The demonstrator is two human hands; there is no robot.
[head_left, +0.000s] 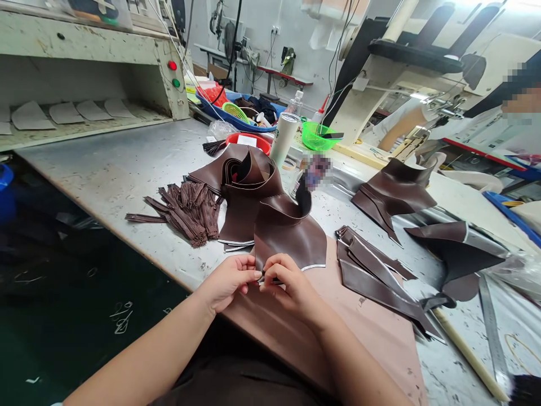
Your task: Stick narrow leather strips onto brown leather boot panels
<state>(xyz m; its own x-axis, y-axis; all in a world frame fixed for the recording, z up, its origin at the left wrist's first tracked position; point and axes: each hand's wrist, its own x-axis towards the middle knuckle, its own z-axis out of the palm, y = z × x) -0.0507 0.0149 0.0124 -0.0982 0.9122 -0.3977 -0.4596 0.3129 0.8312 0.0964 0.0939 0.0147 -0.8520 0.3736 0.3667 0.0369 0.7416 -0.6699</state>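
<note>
A dark brown leather piece (291, 234) with a pale lower edge lies curled in front of me. At its near left corner, my left hand (230, 279) pinches the edge between thumb and fingers. My right hand (285, 282) is closed on the same corner, its fingers bent and touching the left fingertips. The exact spot they grip is partly hidden by the fingers. Behind sits a stack of rolled brown leather pieces (243, 208). To the left lies a heap of brown zippers (190, 211).
Brown leather strips (372, 276) and more leather panels (397, 192) lie on the right. A white tumbler (284, 138), a red bowl (260, 142) and a green basket (316, 135) stand behind. A sewing machine (376, 84) rises back right; a person sits beyond it.
</note>
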